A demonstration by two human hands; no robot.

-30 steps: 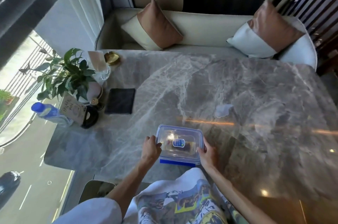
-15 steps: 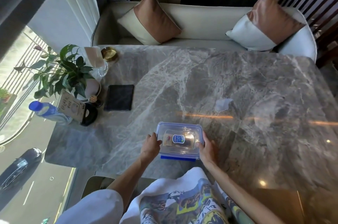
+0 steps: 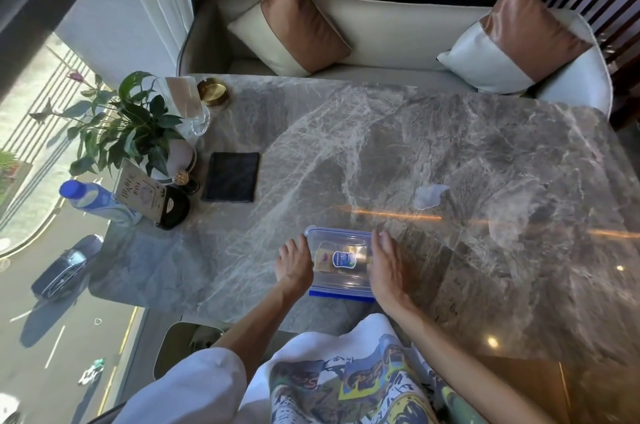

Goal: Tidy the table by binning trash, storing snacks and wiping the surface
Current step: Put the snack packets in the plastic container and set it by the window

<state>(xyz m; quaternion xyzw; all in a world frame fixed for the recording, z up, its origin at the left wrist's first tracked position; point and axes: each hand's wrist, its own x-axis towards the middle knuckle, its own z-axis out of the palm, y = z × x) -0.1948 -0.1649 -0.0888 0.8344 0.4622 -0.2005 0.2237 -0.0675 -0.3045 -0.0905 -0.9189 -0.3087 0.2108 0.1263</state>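
A clear plastic container with a blue-rimmed lid [image 3: 341,262] sits on the grey marble table [image 3: 433,153] near its front edge, with packaged snacks visible inside. My left hand [image 3: 293,262] rests against its left side with fingers relaxed. My right hand [image 3: 386,266] lies flat against its right side, fingers straight. A small crumpled clear wrapper [image 3: 429,196] lies on the table further back and to the right. A folded dark cloth [image 3: 231,177] lies at the left.
At the table's left end stand a potted plant [image 3: 128,122], a blue-capped bottle [image 3: 95,202], a small sign [image 3: 138,193], a glass with napkins [image 3: 187,105] and a brass dish [image 3: 213,91]. A cushioned bench [image 3: 381,29] runs behind the table.
Both hands have loosened from gripping the container's sides, and the fingers now lie straighter beside it. The container sits in the same place on the table.
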